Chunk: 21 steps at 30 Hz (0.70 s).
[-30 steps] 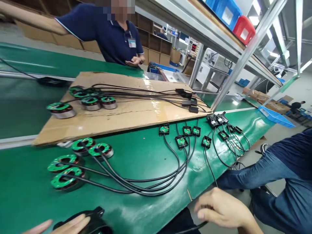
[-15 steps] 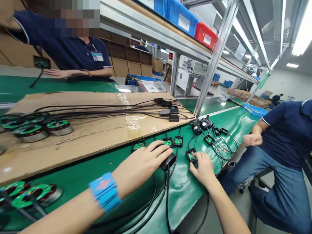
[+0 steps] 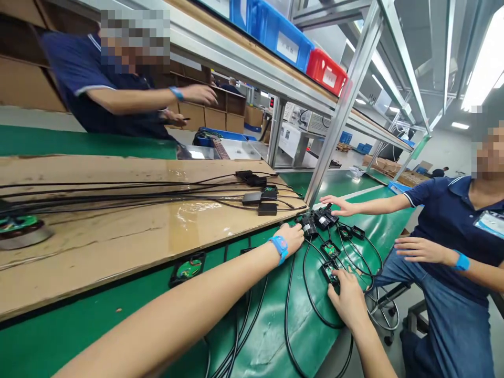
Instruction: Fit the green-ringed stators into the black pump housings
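Note:
My left hand (image 3: 290, 239) is closed, its curled fingers against a group of black cable housings (image 3: 310, 227) with white labels. What lies under the palm is mostly hidden; a black cable (image 3: 290, 294) runs down from below it. With thumb and fingers, my right hand (image 3: 349, 298) grips a small open black box (image 3: 329, 272) holding a green circuit board. Just behind it lies another such open box (image 3: 329, 250). Two smaller boxes (image 3: 352, 232) sit farther right. A further open box (image 3: 187, 269) with a green board rests left of my forearm.
A cardboard sheet (image 3: 118, 252) bears long cables, closed black boxes (image 3: 252, 198) and a round motor part (image 3: 21, 231). A metal post (image 3: 334, 121) rises behind the housings. One co-worker's hand (image 3: 342, 206) reaches near the housings from the right; another co-worker (image 3: 118, 100) is across the bench.
My left hand has moved right, from the row of open boxes to the labelled housings. My right hand has shifted slightly right with its box. The right-hand co-worker has stretched an arm toward the housings.

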### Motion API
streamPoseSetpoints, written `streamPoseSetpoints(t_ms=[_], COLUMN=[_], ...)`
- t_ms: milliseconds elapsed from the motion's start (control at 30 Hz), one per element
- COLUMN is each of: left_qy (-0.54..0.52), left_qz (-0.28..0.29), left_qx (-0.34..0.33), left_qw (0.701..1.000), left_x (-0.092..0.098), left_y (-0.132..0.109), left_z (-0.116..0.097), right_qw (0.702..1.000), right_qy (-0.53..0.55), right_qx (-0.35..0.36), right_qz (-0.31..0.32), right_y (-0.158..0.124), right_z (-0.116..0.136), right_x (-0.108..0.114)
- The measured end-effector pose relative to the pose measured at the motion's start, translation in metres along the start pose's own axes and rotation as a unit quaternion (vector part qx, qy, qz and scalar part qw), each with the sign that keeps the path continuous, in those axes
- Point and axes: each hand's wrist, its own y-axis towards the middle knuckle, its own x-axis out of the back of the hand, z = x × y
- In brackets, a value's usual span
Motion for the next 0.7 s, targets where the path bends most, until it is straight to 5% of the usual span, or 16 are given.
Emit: streamPoseSetpoints(t_ms=[133, 233, 467, 600, 700], left_qy=[0.0, -0.006, -0.043, -0.047, -0.007], left_qz=[-0.019, -0.052, -0.101, -0.114, -0.127], left_qx=[0.019, 0.024, -0.092, -0.099, -0.109], left_qw=[1.0, 0.998, 0.99, 0.987, 0.986], left_x=[-0.013, -0.009, 0.015, 0.037, 0.035], left_y=[0.016, 0.0, -0.132, -0.206, -0.258], left_z=[0.005, 0.006, -0.04, -0.067, -0.067], right_qw=[0.998, 0.995, 0.997, 0.996, 0.996], right_qy=[-0.062, -0.094, -0.068, -0.057, -0.062], right_qx=[-0.032, -0.044, 0.035, 0.07, 0.064], right_qz=[0.003, 0.002, 0.013, 0.015, 0.01], right_y=[-0.006, -0.009, 0.037, 0.1, 0.131], right_z=[0.003, 0.007, 0.054, 0.095, 0.107], right_x=[0.0, 0.001, 0.003, -0.022, -0.045])
